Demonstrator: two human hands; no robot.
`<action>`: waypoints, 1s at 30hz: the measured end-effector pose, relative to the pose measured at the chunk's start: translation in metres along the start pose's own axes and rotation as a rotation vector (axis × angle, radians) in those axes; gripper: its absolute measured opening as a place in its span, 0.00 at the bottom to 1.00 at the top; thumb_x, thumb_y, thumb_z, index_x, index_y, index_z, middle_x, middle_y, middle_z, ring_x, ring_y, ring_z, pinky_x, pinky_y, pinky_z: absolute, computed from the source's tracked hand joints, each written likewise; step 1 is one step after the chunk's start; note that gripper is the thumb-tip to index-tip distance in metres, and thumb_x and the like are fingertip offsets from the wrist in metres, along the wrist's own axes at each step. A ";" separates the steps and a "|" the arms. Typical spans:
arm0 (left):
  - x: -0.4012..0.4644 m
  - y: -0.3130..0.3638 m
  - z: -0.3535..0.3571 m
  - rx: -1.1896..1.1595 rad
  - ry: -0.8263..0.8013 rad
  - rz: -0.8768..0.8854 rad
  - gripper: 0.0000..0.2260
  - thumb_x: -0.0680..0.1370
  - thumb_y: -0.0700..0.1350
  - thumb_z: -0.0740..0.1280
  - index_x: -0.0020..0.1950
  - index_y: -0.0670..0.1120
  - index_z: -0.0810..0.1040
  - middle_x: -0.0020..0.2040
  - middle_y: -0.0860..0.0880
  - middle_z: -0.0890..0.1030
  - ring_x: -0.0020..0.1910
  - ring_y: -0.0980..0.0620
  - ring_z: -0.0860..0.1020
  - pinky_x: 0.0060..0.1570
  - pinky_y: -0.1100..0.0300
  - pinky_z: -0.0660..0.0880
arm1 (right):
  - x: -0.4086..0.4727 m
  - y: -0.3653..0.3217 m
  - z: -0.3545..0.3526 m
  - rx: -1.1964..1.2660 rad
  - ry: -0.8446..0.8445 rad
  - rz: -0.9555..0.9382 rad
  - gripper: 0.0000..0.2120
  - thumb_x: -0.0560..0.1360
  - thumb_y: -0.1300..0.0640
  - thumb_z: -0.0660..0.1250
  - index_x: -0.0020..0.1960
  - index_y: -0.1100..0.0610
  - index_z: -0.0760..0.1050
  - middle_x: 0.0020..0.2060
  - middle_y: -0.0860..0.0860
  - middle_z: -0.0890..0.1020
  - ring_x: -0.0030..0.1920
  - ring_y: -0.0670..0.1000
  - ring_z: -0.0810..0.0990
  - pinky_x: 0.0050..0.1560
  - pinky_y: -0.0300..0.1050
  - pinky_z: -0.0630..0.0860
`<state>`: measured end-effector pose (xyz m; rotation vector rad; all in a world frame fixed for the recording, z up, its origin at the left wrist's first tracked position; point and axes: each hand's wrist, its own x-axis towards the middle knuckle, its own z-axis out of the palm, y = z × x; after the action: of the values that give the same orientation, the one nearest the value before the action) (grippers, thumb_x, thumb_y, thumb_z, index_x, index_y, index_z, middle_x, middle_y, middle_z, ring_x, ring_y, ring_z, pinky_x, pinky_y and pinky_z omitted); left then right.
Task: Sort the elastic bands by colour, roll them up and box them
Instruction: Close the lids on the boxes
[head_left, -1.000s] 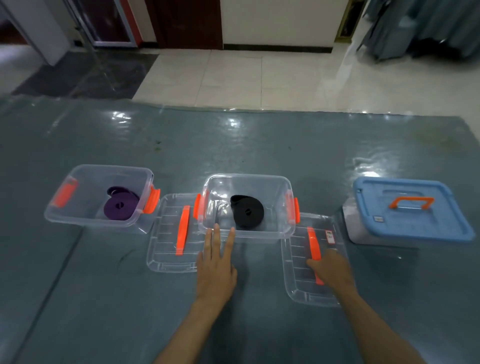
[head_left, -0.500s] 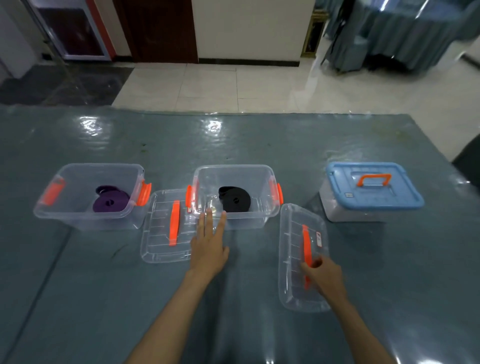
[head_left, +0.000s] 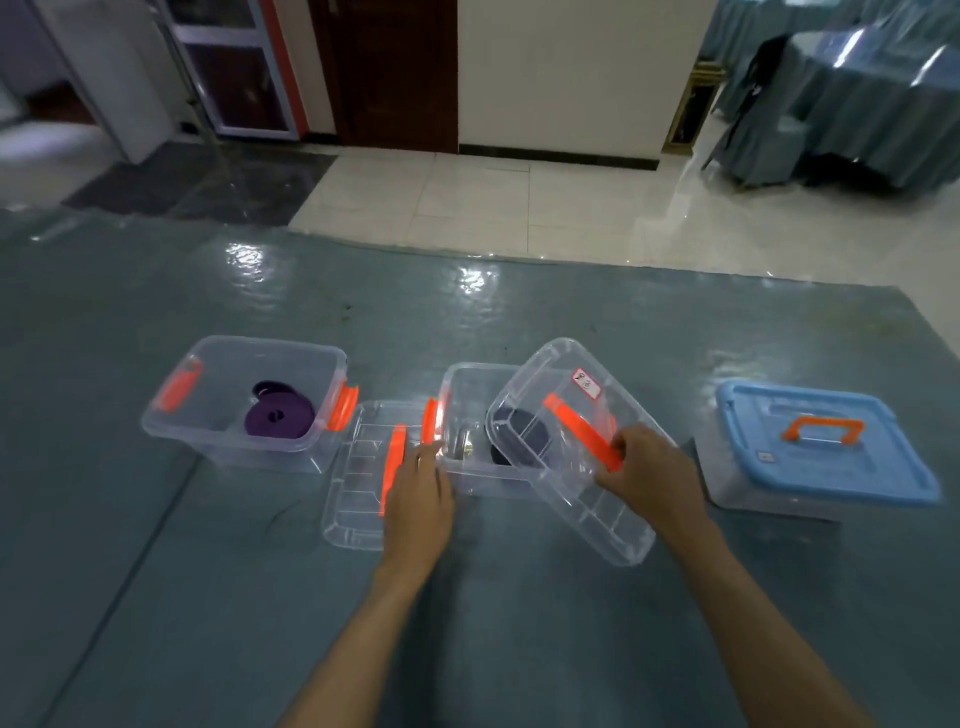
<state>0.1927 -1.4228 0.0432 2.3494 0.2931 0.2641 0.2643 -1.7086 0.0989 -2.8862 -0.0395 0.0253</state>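
Observation:
A rolled purple band (head_left: 279, 414) lies in the left clear box (head_left: 218, 447). A rolled black band (head_left: 514, 434) lies in the middle clear box (head_left: 462, 382), seen partly through a lid. My right hand (head_left: 647, 475) grips the orange handle of a clear lid (head_left: 561, 452) and holds it tilted over the middle box. My left hand (head_left: 418, 499) rests with straight fingers against the middle box's near left corner.
A second clear lid (head_left: 358, 493) with an orange handle lies flat between the two clear boxes. A closed box with a blue lid (head_left: 826, 447) stands at the right. The table is covered in grey-blue cloth under clear plastic.
My right hand has lifted the clear lid off the table and swung it up and left over the middle box. My left hand stays at the box's front.

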 end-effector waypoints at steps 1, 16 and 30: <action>0.005 -0.001 -0.002 -0.027 0.022 -0.051 0.16 0.85 0.39 0.59 0.72 0.45 0.75 0.73 0.44 0.75 0.80 0.42 0.65 0.72 0.44 0.71 | 0.011 -0.009 -0.002 -0.036 -0.013 -0.043 0.15 0.69 0.47 0.75 0.51 0.53 0.81 0.49 0.51 0.82 0.48 0.58 0.84 0.49 0.50 0.78; 0.068 -0.015 0.035 -0.219 -0.019 -0.237 0.17 0.88 0.46 0.57 0.77 0.51 0.70 0.72 0.49 0.72 0.72 0.55 0.69 0.73 0.58 0.66 | 0.079 -0.044 0.070 0.160 0.055 -0.317 0.11 0.71 0.64 0.76 0.54 0.59 0.83 0.50 0.54 0.82 0.52 0.60 0.80 0.51 0.54 0.78; 0.074 -0.031 0.037 -0.736 -0.041 -0.401 0.23 0.82 0.46 0.72 0.76 0.55 0.72 0.63 0.60 0.83 0.62 0.57 0.82 0.55 0.69 0.79 | 0.051 0.004 0.095 0.979 0.181 0.469 0.15 0.81 0.48 0.71 0.65 0.51 0.81 0.50 0.45 0.85 0.54 0.54 0.85 0.51 0.45 0.78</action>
<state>0.2689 -1.4042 0.0031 1.5303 0.5344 0.0998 0.3139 -1.6870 0.0053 -1.8549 0.5267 -0.1017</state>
